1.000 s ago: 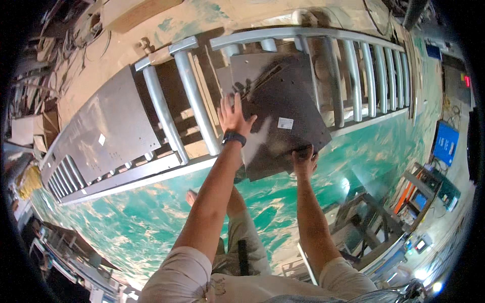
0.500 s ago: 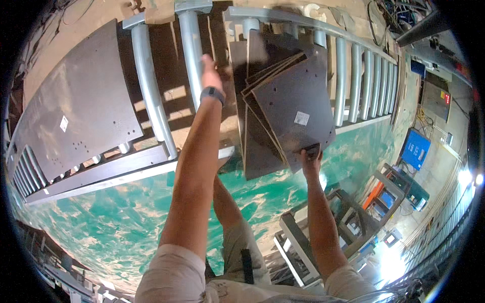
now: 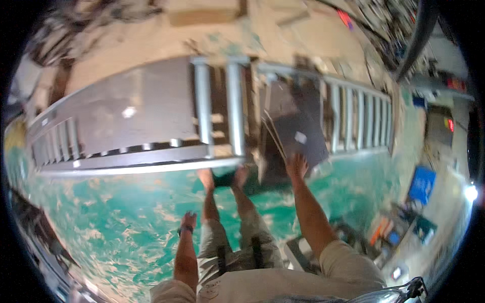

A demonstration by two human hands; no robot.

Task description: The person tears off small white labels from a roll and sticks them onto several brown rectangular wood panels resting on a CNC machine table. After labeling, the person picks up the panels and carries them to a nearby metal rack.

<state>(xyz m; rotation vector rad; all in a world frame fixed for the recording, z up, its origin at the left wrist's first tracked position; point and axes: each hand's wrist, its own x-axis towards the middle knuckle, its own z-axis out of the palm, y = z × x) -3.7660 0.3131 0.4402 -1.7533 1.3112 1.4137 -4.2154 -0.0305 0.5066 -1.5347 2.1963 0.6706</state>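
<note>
My right hand point(image 3: 297, 165) lies at the near edge of a stack of flat dark brown panels, its fingers stretched over the top panel point(image 3: 305, 134). That panel carries a small white label and sits askew on the ones beneath. Low beside my leg, my left hand point(image 3: 188, 221) hangs over the green floor with a dark band on its wrist. Nothing shows in it; its fingers look apart, though blurred. The stack rests on a roller conveyor point(image 3: 359, 118) of grey metal rollers.
To the left, a large brown panel point(image 3: 136, 108) with a white label lies on more rollers. Bare rollers point(image 3: 235, 108) stand between it and the stack. A blue box point(image 3: 422, 184) is on the floor at right, and a dark metal frame point(image 3: 303, 252) stands near my right leg.
My left hand has drawn back from above the rollers to my side. The view has shifted, with the conveyor appearing farther away. My right hand stays at the stack's near edge.
</note>
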